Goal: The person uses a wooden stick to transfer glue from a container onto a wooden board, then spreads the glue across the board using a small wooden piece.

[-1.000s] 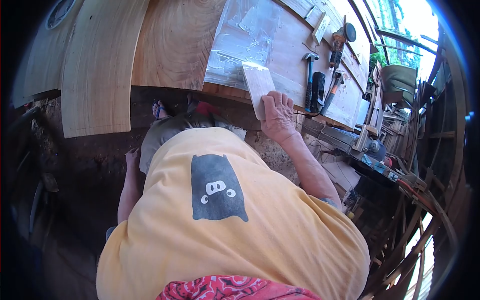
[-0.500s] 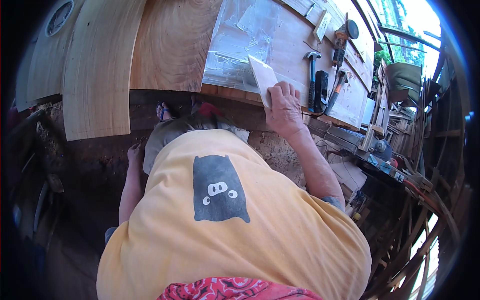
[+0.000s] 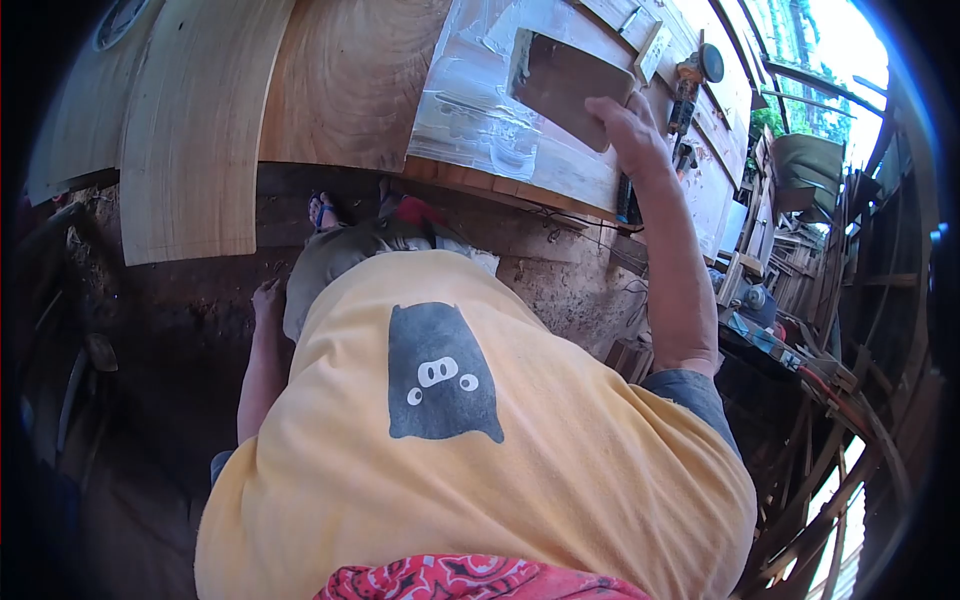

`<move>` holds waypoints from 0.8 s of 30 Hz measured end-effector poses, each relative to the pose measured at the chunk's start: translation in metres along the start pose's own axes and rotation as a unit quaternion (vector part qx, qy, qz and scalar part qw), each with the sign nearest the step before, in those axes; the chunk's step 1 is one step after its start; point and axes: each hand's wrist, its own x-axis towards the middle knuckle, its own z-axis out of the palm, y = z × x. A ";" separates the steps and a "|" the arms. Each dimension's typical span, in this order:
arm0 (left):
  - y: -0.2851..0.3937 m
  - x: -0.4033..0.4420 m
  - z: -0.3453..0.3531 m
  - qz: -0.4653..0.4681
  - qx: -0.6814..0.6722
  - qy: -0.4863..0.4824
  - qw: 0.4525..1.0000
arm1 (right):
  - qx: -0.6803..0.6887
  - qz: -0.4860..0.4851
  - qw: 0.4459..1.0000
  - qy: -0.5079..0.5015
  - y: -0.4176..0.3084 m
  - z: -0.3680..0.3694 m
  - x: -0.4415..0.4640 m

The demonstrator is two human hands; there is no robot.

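Note:
My right hand [image 3: 632, 130] is closed on the near right edge of a thin rectangular spreader board [image 3: 572, 85], fingers and thumb pinching it. Its broad brownish face is turned towards me, above a panel [image 3: 590, 170] smeared with pale, streaky paste [image 3: 470, 130]. Whether the board touches the panel I cannot tell. My left hand [image 3: 267, 297] hangs low beside my left thigh, fingers loosely open as far as they show in shadow, with nothing visible in it. The hammer lying on the panel is mostly hidden behind my right forearm.
Left of the panel lie wooden sheets [image 3: 205, 130], one overhanging the edge. An angle grinder [image 3: 690, 85] and a wood block [image 3: 653, 52] lie at the panel's far right. A round container [image 3: 120, 22] sits at far left. Scrap timber [image 3: 790, 235] crowds the right side.
My right hand has moved up and to the right, away from the panel's near edge. The spreader board has turned from nearly edge-on to show its broad face. My left hand stays low.

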 end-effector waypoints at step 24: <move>-0.018 0.014 0.010 0.007 -0.007 0.028 1.000 | 0.468 0.335 0.813 0.085 0.099 -0.007 -0.033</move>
